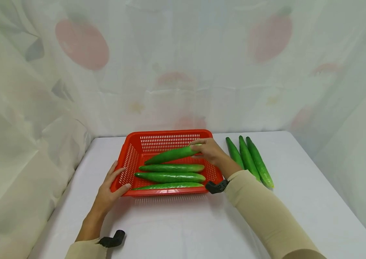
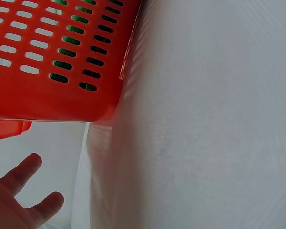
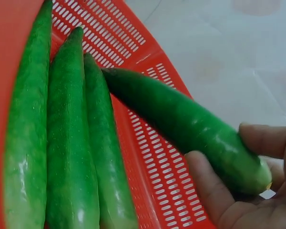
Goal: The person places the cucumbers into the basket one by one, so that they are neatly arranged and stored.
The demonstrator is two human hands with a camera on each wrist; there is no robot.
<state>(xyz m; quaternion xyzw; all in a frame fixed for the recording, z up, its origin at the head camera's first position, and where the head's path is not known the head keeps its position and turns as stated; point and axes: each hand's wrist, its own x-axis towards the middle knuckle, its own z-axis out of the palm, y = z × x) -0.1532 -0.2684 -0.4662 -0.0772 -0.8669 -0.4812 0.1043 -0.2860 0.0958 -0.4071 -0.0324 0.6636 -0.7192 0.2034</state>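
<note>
A green cucumber [image 1: 167, 156] is in my right hand [image 1: 212, 151], with thumb and fingers gripping its paler right end. That end is raised, while the darker tip slants down into a red plastic basket [image 1: 170, 132]. Three more cucumbers [image 3: 71, 129] lie side by side in the near part of the basket. My left hand [image 1: 108, 192] rests at the basket's left rim near the front corner, fingers spread and thumb over the edge. In the left wrist view, two fingers [image 2: 21, 174] stretch out straight below the basket's slotted wall [image 2: 47, 95].
To the right of the basket, three cucumbers [image 1: 260, 165] lie on the white-covered table [image 1: 302, 201], partly behind my right forearm. White curtains with faint fruit prints [image 1: 176, 72] hang behind and at both sides. Each wrist wears a black strap mount [image 1: 216, 187].
</note>
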